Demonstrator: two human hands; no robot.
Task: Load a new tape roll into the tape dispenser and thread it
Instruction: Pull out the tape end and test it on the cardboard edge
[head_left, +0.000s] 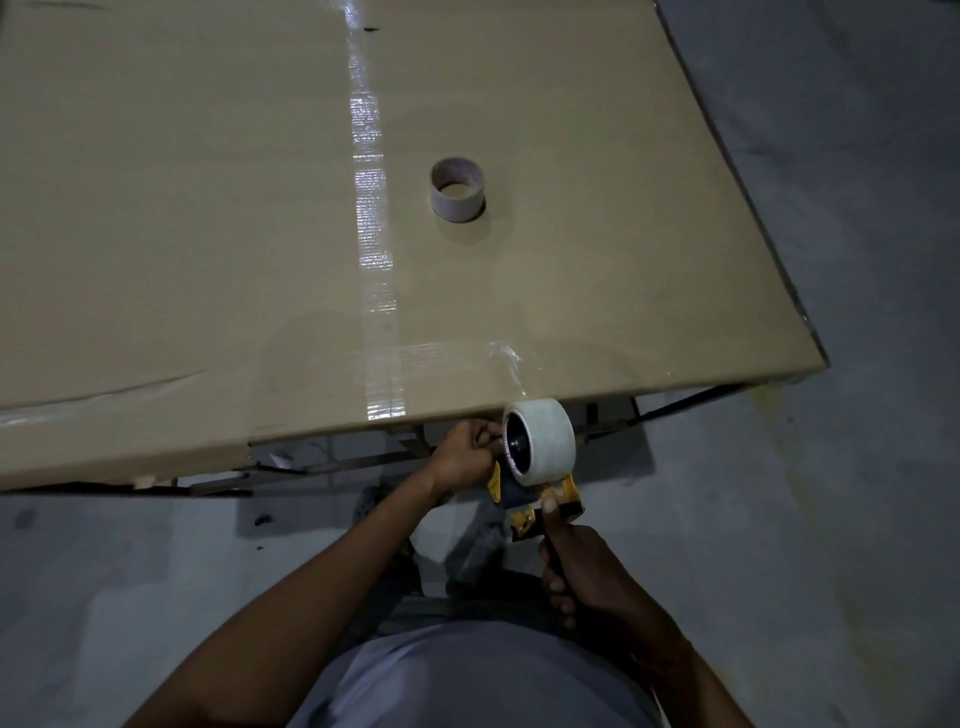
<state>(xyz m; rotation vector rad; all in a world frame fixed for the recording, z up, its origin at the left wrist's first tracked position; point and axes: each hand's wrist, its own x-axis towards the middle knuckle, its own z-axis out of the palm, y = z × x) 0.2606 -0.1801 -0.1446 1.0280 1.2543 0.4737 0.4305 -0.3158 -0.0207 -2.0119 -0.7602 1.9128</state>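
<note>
Empty cardboard core (457, 189) upright on taped cardboard sheet (182, 234) (grey floor (857, 493) below).

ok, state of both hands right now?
Left hand: fingers closed at the rim of the tape roll on the dispenser.
Right hand: closed around the dispenser handle.

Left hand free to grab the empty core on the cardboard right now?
Probably not yet. The left hand is pinched at the new tape roll on the dispenser. The path across the cardboard to the empty core looks clear once it lets go.

Packing workshop: cardboard-topped table (208, 208), bare concrete floor (857, 467).
</note>
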